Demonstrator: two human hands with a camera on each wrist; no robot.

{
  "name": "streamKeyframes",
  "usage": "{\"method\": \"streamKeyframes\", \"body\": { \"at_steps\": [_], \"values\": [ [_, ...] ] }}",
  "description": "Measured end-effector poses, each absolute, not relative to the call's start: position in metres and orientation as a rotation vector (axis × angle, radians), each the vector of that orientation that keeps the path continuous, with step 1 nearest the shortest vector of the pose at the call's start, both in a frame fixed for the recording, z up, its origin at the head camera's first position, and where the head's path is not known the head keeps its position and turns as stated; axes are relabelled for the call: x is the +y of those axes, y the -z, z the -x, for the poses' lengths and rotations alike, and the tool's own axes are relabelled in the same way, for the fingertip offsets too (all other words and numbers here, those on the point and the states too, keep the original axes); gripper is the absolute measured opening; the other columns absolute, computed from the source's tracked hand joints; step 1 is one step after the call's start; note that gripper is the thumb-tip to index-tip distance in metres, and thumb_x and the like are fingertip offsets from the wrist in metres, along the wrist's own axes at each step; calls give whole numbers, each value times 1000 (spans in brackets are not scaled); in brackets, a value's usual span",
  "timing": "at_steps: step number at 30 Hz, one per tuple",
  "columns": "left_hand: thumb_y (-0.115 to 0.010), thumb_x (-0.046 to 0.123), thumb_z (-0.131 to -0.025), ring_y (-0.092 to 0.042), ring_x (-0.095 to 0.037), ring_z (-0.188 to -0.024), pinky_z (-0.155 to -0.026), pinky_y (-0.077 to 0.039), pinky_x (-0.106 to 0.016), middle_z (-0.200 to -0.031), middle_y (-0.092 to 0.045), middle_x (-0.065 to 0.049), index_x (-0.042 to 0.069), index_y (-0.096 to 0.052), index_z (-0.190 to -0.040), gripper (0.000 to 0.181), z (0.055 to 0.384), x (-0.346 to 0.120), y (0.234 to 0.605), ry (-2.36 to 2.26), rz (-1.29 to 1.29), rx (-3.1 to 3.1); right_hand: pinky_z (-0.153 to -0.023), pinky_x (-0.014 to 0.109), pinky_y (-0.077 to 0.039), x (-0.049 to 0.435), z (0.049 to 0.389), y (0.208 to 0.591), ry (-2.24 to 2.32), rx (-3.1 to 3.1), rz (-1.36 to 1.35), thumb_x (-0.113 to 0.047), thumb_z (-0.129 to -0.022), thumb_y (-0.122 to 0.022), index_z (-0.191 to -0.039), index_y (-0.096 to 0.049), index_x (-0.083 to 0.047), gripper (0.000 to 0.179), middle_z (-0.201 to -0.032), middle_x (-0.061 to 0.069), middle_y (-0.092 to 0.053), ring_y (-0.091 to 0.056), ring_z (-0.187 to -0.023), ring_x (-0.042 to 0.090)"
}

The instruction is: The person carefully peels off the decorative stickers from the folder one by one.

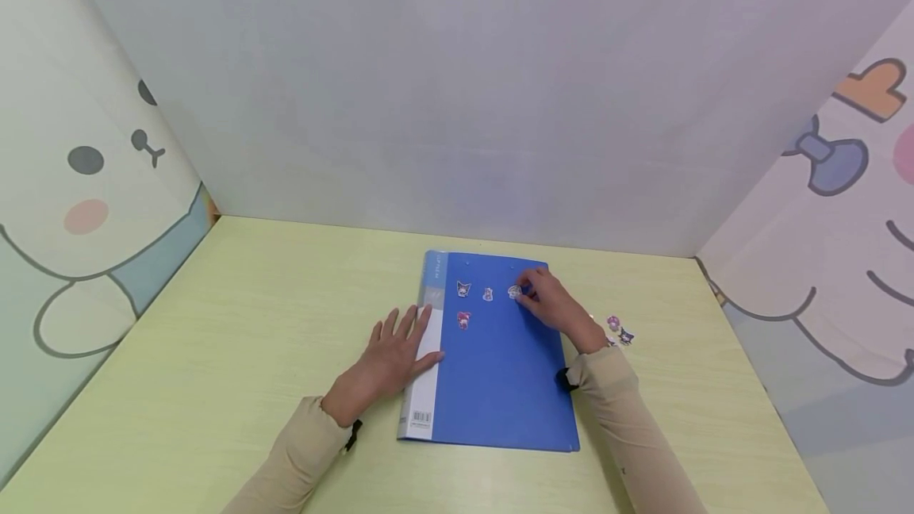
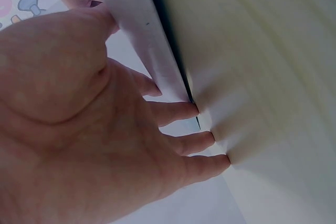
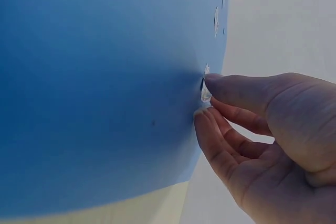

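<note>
A blue folder (image 1: pixel 500 387) with a pale label spine lies on the table. On its cover are several small cartoon stickers: a dark-eared one (image 1: pixel 463 289), a small white one (image 1: pixel 488 294) and a pink one (image 1: pixel 464 320) below. Near the cover's upper right, my right hand (image 1: pixel 555 304) pinches a whitish sticker (image 3: pixel 206 90) between thumb and fingers, its edge close against the blue surface. My left hand (image 1: pixel 389 355) rests spread across the spine; in the left wrist view its straight fingers reach over the spine's edge to the tabletop.
Right of the folder, several loose stickers (image 1: pixel 626 336) lie on the table (image 1: pixel 300 284), partly behind the right wrist. A plain pale backdrop (image 1: pixel 457 101) rises behind the table, and panels with cartoon prints (image 1: pixel 86 220) stand at both sides.
</note>
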State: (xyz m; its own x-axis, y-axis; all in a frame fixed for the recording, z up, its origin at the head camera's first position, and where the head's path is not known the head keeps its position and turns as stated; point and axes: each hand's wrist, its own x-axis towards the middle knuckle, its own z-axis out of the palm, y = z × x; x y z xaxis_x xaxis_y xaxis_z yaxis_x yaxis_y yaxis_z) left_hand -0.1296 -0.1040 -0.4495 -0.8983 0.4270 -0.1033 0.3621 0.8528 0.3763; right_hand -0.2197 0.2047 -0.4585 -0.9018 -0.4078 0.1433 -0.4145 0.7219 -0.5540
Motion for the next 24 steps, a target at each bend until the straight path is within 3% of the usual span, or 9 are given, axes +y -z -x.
{"method": "streamKeyframes", "body": {
  "at_steps": [9,17,24],
  "values": [
    [-56,44,-105,-23,-56,-147,-116,-21,-70,-161,-30,-29,0,-26,-160,77,129,-105,450,-549,-624,2848,-81,50,-57,203,220,457,-991,-2924,-625,5,-95,-67,-107,-61,7,14,-102,21,-62,-66,-93,36],
    [-56,45,-104,-25,-54,-147,-116,-23,-69,-161,-32,-28,2,-27,-161,77,129,-104,450,-525,-613,2857,-83,50,-57,201,221,456,-958,-2927,-636,4,-96,-66,-114,-61,11,19,-106,25,-64,-66,-95,38],
    [-56,45,-104,-25,-54,-148,-116,-24,-69,-161,-32,-27,2,-26,-161,77,129,-104,451,-524,-609,2854,-81,50,-57,200,222,456,-896,-2897,-677,5,-96,-67,-107,-64,9,12,-99,23,-63,-66,-91,37]
  ]
}}
